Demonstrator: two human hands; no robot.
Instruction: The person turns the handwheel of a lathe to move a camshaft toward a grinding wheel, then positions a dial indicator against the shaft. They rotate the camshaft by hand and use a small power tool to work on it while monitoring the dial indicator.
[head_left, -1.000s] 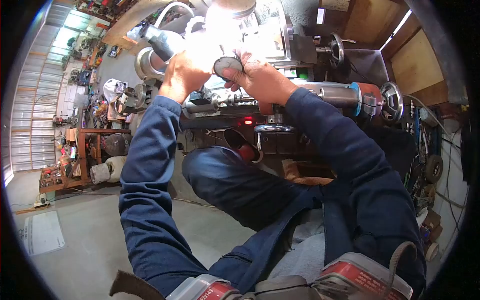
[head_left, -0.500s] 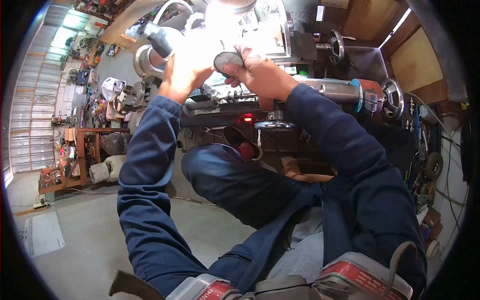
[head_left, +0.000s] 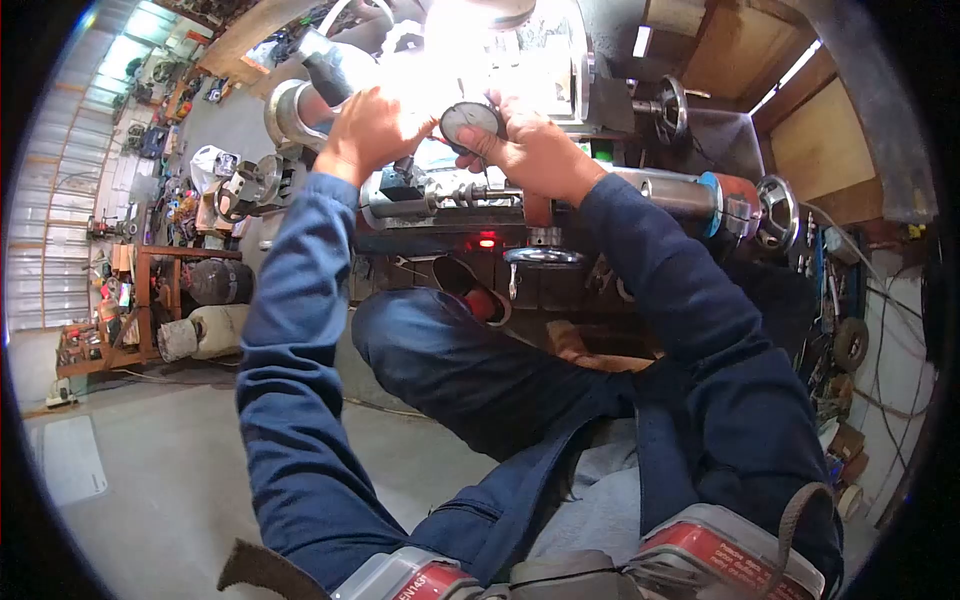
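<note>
Under a bright work light, my right hand (head_left: 535,145) grips a round dial indicator (head_left: 470,124) with a pale face and dark rim. Its thumb presses on the face. My left hand (head_left: 375,128) is just left of the dial, its fingers curled. Glare washes out its fingertips, so whatever they hold cannot be made out. Both hands are above a lathe; a shiny steel shaft (head_left: 462,195) runs below them. Close under my right wrist is a chromed handwheel (head_left: 545,258).
To the right, the tailstock (head_left: 690,195) carries a larger handwheel (head_left: 777,213); another handwheel (head_left: 672,110) sits higher up. A red light (head_left: 487,240) glows under the lathe bed. At left, a chuck (head_left: 252,187) and a brown metal frame (head_left: 145,300) stand on the floor.
The dial has shifted slightly right in view and its face shows more fully. My left hand shows more clearly out of the glare. The whole view has turned a little.
</note>
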